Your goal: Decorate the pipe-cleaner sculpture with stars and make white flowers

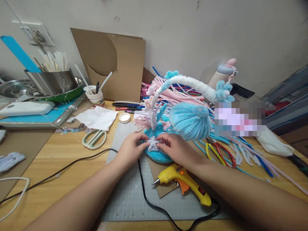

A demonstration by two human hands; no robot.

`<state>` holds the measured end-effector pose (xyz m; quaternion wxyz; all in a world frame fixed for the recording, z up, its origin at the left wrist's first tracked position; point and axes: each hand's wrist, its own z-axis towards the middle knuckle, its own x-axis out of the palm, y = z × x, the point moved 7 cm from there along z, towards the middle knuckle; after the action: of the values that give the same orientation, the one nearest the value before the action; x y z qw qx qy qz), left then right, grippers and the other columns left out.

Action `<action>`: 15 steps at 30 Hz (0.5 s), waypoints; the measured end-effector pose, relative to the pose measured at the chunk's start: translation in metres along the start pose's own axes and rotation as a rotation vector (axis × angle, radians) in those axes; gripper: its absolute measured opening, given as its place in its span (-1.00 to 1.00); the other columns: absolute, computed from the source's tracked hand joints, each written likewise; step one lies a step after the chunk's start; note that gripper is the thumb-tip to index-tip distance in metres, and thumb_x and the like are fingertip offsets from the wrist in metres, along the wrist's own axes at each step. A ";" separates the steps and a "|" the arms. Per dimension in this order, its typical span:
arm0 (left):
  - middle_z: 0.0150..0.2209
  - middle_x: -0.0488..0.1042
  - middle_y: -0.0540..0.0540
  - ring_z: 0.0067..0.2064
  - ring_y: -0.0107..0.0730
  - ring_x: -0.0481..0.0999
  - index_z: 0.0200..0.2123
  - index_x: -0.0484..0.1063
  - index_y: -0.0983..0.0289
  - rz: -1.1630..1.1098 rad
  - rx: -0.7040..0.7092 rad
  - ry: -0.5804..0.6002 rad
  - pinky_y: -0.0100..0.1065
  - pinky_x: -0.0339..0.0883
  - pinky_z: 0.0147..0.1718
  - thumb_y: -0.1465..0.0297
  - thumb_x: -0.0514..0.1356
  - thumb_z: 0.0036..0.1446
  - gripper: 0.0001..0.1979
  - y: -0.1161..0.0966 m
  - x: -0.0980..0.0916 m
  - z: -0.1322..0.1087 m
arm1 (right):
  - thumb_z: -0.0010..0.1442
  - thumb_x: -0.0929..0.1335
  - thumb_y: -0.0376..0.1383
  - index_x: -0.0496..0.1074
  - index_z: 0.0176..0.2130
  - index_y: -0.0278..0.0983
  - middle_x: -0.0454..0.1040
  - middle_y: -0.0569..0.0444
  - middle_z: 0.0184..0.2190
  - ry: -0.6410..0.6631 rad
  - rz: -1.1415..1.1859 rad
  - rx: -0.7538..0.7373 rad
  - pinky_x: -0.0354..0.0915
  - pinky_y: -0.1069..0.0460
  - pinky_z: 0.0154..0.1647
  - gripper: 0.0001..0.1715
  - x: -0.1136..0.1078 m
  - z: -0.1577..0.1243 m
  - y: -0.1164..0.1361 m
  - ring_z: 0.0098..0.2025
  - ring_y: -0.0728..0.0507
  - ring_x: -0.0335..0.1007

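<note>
A small pale lilac pipe-cleaner star [153,143] sits at the front of a round blue fuzzy base [158,157]. My left hand [133,144] pinches the star's left side between thumb and finger. From the other side, my right hand [176,147] pinches its right point. Behind the hands rises a white wrapped arch [192,86] with blue flowers. A blue pleated shade [191,121] hangs below the arch. Pink and blue fuzzy pieces stand on the base behind the star, partly hidden by my fingers.
A yellow glue gun [185,183] with a lit orange light lies in front, its black cord crossing the grey cutting mat [125,195]. Pliers [220,154] and bundled pipe cleaners [166,91] lie right and behind. Scissors [94,139] and a white tissue [97,118] are left.
</note>
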<state>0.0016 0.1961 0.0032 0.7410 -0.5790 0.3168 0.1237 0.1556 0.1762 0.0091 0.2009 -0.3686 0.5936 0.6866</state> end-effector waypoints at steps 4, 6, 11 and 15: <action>-0.28 0.46 0.07 -0.16 -0.23 0.45 -0.34 0.47 0.24 0.037 0.013 0.026 -0.21 0.30 -0.12 0.39 0.22 0.05 -0.92 -0.002 0.002 0.002 | 0.19 0.32 -0.22 0.46 -0.19 -0.20 0.54 0.05 -0.27 0.002 -0.023 0.001 0.27 0.00 -0.23 -0.81 0.001 0.002 -0.001 -0.24 -0.15 0.45; -0.27 0.45 0.08 -0.15 -0.21 0.44 -0.34 0.48 0.24 0.061 0.017 0.037 -0.21 0.29 -0.13 0.38 0.22 0.05 -0.92 -0.002 0.002 0.003 | 0.19 0.32 -0.23 0.45 -0.23 -0.21 0.54 0.05 -0.30 0.007 -0.041 -0.001 0.26 0.01 -0.26 -0.84 0.001 0.002 0.001 -0.26 -0.14 0.45; -0.27 0.44 0.07 -0.16 -0.22 0.43 -0.34 0.48 0.24 0.075 0.028 0.065 -0.23 0.27 -0.15 0.39 0.22 0.04 -0.92 -0.001 0.004 0.005 | 0.19 0.32 -0.25 0.46 -0.25 -0.22 0.55 0.06 -0.32 0.035 -0.059 0.021 0.25 0.03 -0.29 -0.85 0.001 0.002 0.002 -0.29 -0.13 0.45; -0.25 0.44 0.08 -0.15 -0.22 0.43 -0.33 0.48 0.24 0.075 0.037 0.080 -0.24 0.27 -0.14 0.39 0.22 0.05 -0.91 0.000 0.005 0.006 | 0.19 0.32 -0.24 0.46 -0.23 -0.20 0.54 0.08 -0.33 0.054 -0.071 0.045 0.24 0.03 -0.30 -0.85 0.003 0.003 0.001 -0.32 -0.12 0.45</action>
<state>0.0072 0.2011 0.0007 0.7332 -0.5575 0.3696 0.1223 0.1519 0.1787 0.0075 0.2173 -0.4035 0.6004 0.6554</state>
